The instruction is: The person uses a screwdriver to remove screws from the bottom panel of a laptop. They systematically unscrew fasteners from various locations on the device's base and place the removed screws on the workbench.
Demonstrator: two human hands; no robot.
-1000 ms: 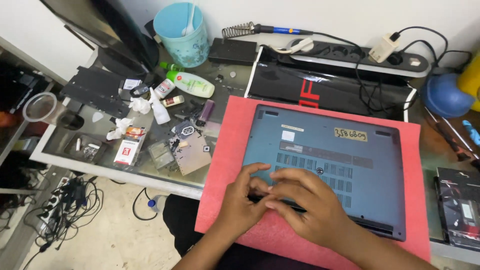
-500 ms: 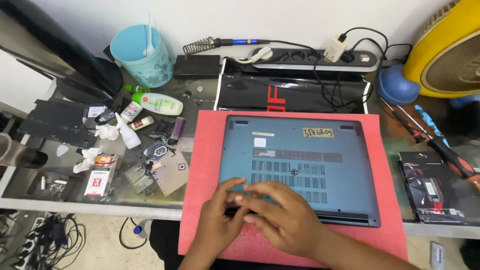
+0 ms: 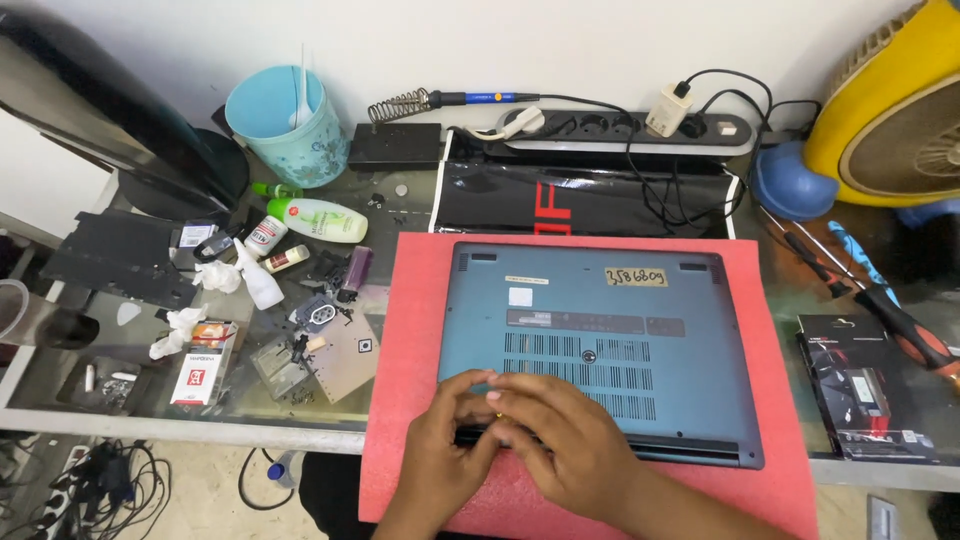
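A teal laptop (image 3: pixel 600 330) lies upside down on a red foam mat (image 3: pixel 410 300), its vented bottom cover facing up. My left hand (image 3: pixel 440 455) and my right hand (image 3: pixel 565 445) meet at the laptop's near edge. The fingertips of both pinch something small over the cover; what it is cannot be made out. A pale sticker sits near the laptop's far edge.
Left of the mat lie small bottles (image 3: pixel 315 218), circuit boards, tissue scraps and a card pack. A blue cup (image 3: pixel 285 125), soldering iron (image 3: pixel 440 100) and power strip (image 3: pixel 630 128) line the wall. Screwdrivers (image 3: pixel 890 315) and a black packet lie at right; a yellow fan (image 3: pixel 890 100) stands behind.
The view has swung right and down, so the laptop sits more centred. My hands stay at the laptop's near edge, fingers drawn closer together.
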